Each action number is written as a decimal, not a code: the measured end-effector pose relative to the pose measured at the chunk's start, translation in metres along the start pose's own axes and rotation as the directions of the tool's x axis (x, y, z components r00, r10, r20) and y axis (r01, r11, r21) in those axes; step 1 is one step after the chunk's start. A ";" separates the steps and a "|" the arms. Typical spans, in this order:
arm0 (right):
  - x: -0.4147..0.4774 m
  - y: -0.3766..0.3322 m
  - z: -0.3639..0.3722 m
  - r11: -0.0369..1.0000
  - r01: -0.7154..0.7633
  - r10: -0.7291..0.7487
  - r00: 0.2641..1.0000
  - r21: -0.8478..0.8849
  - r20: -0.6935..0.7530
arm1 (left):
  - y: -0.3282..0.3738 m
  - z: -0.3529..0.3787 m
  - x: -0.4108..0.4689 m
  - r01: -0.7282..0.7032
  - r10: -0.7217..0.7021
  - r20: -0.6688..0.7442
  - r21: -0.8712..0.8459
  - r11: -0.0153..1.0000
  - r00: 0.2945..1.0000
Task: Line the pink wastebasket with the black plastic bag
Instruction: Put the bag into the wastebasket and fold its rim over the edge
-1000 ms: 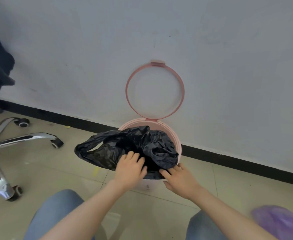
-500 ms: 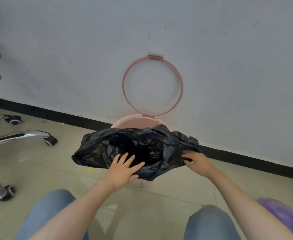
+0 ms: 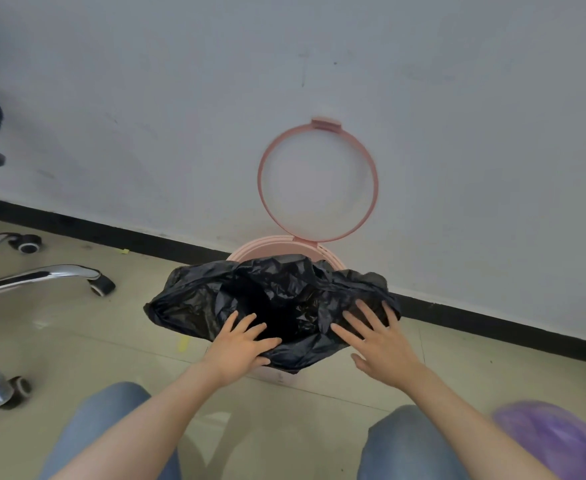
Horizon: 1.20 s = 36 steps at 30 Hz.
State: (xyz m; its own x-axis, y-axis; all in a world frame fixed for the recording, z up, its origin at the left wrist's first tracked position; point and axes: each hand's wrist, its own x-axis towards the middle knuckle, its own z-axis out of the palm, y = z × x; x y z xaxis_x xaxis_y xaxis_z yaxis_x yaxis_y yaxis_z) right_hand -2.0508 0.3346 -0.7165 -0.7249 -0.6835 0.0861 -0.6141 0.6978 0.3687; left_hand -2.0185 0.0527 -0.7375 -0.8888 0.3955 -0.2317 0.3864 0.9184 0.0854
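Observation:
The pink wastebasket [image 3: 277, 249] stands on the floor against the white wall, its pink ring lid [image 3: 319, 180] swung up against the wall. The black plastic bag [image 3: 215, 299] is spread over the basket's mouth and hangs past the rim on the left and right. Only the back rim of the basket shows. My left hand [image 3: 241, 342] lies flat on the bag's near edge with its fingers spread. My right hand [image 3: 378, 336] rests with fingers apart on the bag's right side, the thumb off to the side.
A chrome office-chair base with castors [image 3: 42, 275] stands on the tiled floor at the left. A purple thing [image 3: 554, 438] lies at the lower right. My knees in jeans [image 3: 111, 427] frame the bottom. A black skirting strip [image 3: 492, 323] runs along the wall.
The bag has been pulled wider over the basket's mouth, out to the right. My right hand moved from the bag's far right edge in onto its top; the left hand stays flat.

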 end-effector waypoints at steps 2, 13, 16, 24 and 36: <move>-0.003 0.007 0.011 0.997 -0.081 0.080 0.996 0.013 0.032 | -0.013 -0.001 -0.002 -0.001 0.000 0.034 0.017 1.000 0.999; -0.020 -0.020 0.037 0.908 -0.193 0.175 0.981 0.371 0.081 | -0.029 0.010 -0.012 0.048 -0.052 -0.117 -0.029 0.998 0.992; -0.010 -0.032 0.014 0.886 -0.197 0.291 0.941 0.420 -0.173 | -0.031 0.010 -0.014 0.044 -0.041 -0.108 0.034 0.998 0.993; 0.023 -0.051 0.006 0.767 -0.374 0.235 0.920 0.522 0.314 | -0.030 0.011 -0.012 0.054 -0.047 -0.143 0.045 0.998 0.989; 0.044 -0.033 -0.002 0.916 -0.286 0.331 0.935 0.281 -0.128 | -0.019 0.013 -0.023 0.075 -0.054 -0.133 0.157 0.985 0.990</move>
State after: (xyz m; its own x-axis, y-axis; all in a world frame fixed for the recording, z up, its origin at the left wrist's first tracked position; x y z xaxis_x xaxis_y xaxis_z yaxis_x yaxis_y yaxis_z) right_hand -2.0620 0.2807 -0.7233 -0.8409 -0.4357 0.3212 -0.4433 0.8948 0.0533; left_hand -2.0021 0.0261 -0.7460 -0.9331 0.3440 -0.1047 0.3530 0.9317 -0.0857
